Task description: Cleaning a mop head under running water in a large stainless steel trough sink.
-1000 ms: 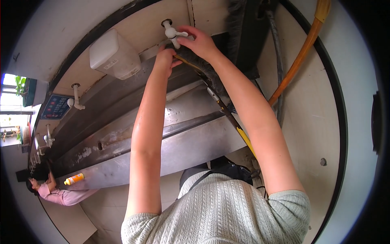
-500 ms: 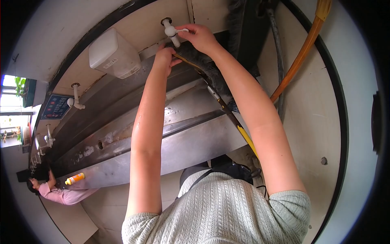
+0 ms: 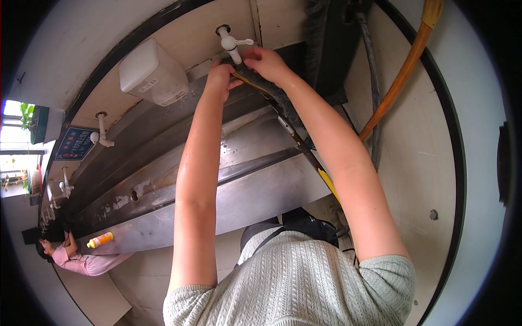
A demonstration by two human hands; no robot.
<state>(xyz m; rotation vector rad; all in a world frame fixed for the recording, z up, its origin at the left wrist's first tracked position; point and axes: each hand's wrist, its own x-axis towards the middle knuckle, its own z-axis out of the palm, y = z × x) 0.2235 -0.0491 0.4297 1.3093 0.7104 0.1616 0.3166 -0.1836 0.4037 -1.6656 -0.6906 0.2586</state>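
Note:
A white tap (image 3: 231,41) sticks out of the tiled wall above a long steel trough sink (image 3: 239,190). Both my arms reach up to it. My left hand (image 3: 220,76) is closed around the top of a mop (image 3: 280,106) with a dark head, just under the tap's spout. My right hand (image 3: 266,62) grips the same dark head beside the spout, fingertips close to the tap. The mop's black and yellow handle (image 3: 325,180) slants down to the right, past my right forearm.
A white soap dispenser (image 3: 152,73) hangs left of the tap. Further left are a second tap (image 3: 100,136) and a blue sign (image 3: 73,144). An orange bottle (image 3: 100,239) lies on the trough's rim near a person in pink (image 3: 81,261). An orange pole (image 3: 402,70) leans at the right.
My right hand has come down off the tap's handle onto the mop head below the spout. My left hand has stayed under the tap.

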